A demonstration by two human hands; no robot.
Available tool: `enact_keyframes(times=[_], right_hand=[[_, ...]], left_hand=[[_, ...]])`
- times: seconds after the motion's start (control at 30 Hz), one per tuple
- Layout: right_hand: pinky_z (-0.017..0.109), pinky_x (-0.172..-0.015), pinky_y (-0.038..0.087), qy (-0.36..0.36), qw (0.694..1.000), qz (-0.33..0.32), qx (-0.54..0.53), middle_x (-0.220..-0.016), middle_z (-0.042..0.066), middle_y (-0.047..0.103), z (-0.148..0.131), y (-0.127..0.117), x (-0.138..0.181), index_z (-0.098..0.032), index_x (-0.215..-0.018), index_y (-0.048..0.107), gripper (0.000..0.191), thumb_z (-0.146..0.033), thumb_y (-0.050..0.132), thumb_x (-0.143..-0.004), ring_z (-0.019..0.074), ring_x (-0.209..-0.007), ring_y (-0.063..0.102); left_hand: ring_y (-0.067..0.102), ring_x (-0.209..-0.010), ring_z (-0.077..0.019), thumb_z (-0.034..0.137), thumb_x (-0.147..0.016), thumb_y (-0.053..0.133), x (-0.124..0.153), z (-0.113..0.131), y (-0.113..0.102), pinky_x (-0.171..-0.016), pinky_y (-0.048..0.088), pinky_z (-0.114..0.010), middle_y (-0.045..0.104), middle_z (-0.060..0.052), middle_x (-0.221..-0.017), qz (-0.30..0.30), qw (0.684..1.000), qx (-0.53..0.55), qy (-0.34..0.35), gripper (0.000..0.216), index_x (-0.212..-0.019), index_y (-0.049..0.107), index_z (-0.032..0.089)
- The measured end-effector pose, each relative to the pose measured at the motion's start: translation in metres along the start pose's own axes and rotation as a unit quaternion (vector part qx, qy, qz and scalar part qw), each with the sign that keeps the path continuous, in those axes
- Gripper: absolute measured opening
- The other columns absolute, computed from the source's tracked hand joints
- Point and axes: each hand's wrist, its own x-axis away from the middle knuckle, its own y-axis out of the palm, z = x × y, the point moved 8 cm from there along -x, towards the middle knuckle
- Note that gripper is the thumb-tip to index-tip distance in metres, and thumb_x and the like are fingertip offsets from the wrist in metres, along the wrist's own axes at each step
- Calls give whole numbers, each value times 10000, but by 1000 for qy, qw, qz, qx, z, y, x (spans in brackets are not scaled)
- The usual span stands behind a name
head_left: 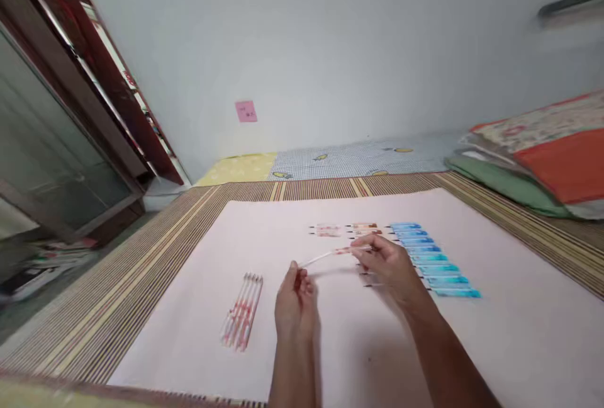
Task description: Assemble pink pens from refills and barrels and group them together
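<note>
My left hand point(295, 301) and my right hand point(389, 266) hold a thin pen refill point(325, 257) between them, above a pale pink sheet point(189, 307). The left fingers pinch its white end; the right fingers grip the end with the reddish pattern. On the sheet to the left lies a bundle of similar red-patterned refills point(243, 313), tips pointing away from me. Beyond my hands are two pale pink-patterned refills point(328, 230) and a column of brown-patterned refills point(365, 225), partly hidden by my right hand. A column of blue-to-teal refills point(436, 260) lies to the right.
The sheet lies on a striped mat point(108, 307). Behind it are checked fabric point(330, 159) and a wall point(330, 49) with a pink note point(246, 111). Folded cloths and an orange cushion point(566, 162) are piled at the right. A glass-panelled cabinet point(51, 137) stands at the left.
</note>
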Motion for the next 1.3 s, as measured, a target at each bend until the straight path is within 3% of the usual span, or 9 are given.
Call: enact_keyframes(times=[0.4,0.7,0.97,1.17,1.3], right_hand=[[255,-525,394,-37,998,-43,-37,-601,-26,573,-11,24,2,-180,-837,714,257,-401,779,-725,114,-548,477],[259,-573,434,-40,996,-39,-72,-644,-17,607,-6,25,-1,-182,-878,719,262,-404,768,-748,124,-592,537],[265,-595,425,-32,998,-52,-31,-636,-5,631,-5,27,2,-180,-904,724,282,-431,751,-776,144,-625,570],[261,-586,435,-34,998,-37,-43,-598,-12,618,-8,26,1,-181,-841,709,276,-446,746,-773,136,-591,558],[258,-556,438,-26,998,-9,-52,-555,-19,603,-6,27,-1,-188,-792,684,298,-478,748,-764,130,-549,537]], left_hand=[[567,-466,-66,121,-938,616,7,-2,12,-422,451,-137,647,-45,-617,-29,998,-46,9,200,-741,634,89],[637,-565,-67,18,-938,550,11,-3,17,-533,533,-136,695,-65,-716,-59,998,-23,-8,170,-851,692,53],[542,-444,-59,175,-930,647,11,-5,16,-402,442,-138,629,-27,-601,-62,997,-54,-17,225,-719,643,96],[647,-590,-79,5,-888,605,12,0,19,-559,539,-148,704,-74,-741,-79,996,-43,8,136,-838,716,66],[686,-705,-102,-46,-775,673,14,0,21,-653,567,-173,733,-71,-871,-112,993,-32,5,227,-927,744,106]])
